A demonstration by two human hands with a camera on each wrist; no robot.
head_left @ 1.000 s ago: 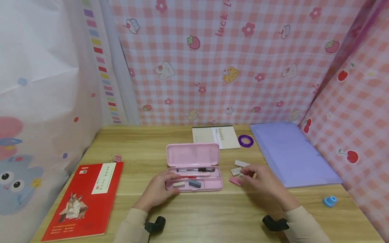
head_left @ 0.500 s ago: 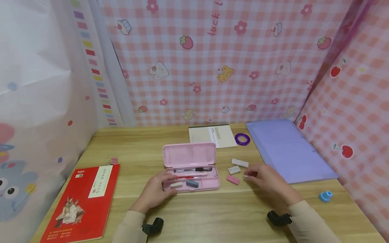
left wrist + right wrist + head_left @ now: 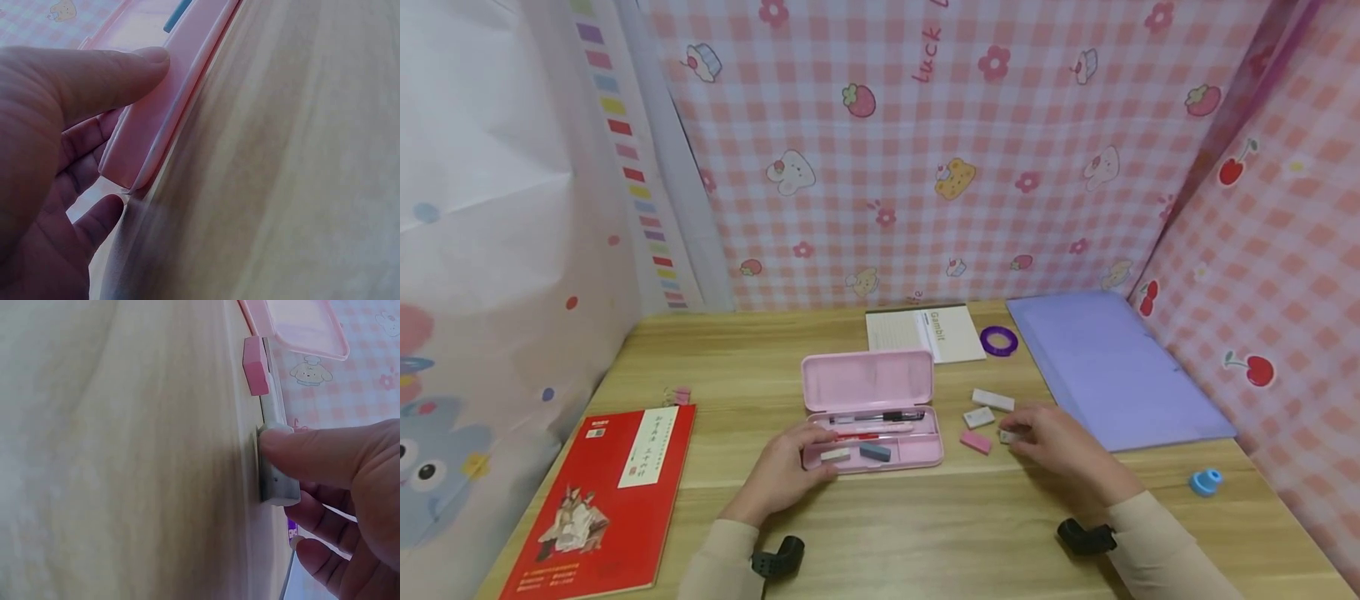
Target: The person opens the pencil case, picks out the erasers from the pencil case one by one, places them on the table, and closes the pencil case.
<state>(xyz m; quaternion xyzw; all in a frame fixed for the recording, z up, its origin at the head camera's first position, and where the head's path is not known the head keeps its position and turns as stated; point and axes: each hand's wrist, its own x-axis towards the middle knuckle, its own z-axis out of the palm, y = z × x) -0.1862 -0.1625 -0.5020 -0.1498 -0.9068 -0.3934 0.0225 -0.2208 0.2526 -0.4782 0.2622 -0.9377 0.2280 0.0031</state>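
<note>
A pink pencil case [image 3: 868,381] lies open on the table, its lid tilted back. My left hand [image 3: 786,469] grips its left end; the left wrist view shows the thumb [image 3: 134,72] over the front edge and fingers beyond it. Inside are a black pen [image 3: 887,417], a red pen [image 3: 857,437], a whitish eraser [image 3: 835,456] and a blue-grey eraser [image 3: 874,452]. To the right, my right hand [image 3: 1054,439] pinches a grey-white eraser [image 3: 280,484] at table level. Beside it lie a pink eraser [image 3: 976,442] and two white erasers [image 3: 978,417].
A red book [image 3: 606,500] lies at the left with a pink binder clip [image 3: 681,395] behind it. Behind the case are a notebook [image 3: 925,333] and a purple ring [image 3: 999,341]. A lilac folder [image 3: 1120,375] and a small blue object [image 3: 1206,482] are on the right.
My right hand has moved slightly right, away from the pink eraser, and set lower with the grey-white eraser. The left hand stays on the pencil case. The head view has shifted a little.
</note>
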